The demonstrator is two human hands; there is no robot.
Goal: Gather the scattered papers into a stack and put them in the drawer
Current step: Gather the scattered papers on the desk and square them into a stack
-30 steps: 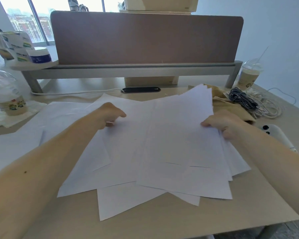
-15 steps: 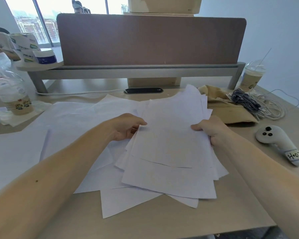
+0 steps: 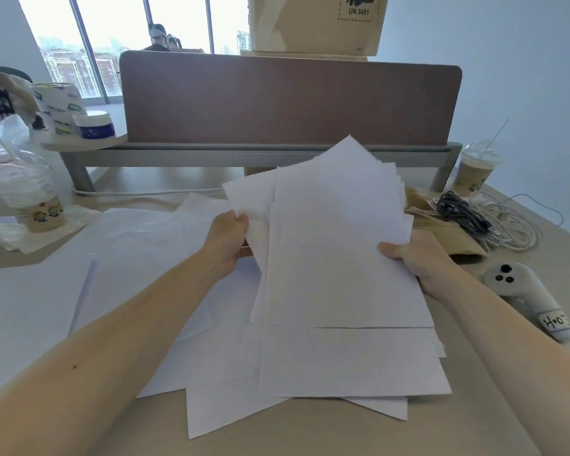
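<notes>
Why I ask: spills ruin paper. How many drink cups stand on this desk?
2. One plastic cup stands far left; one lidded cup with a straw stands far right by the shelf leg. The held papers may hide more.

- The left hand (image 3: 229, 236) and right hand (image 3: 418, 258) are drawing closer together, squeezing the loose white paper sheets (image 3: 336, 245) tighter.
- The sheets' far ends are lifting off the beige desk (image 3: 310, 429).
</notes>
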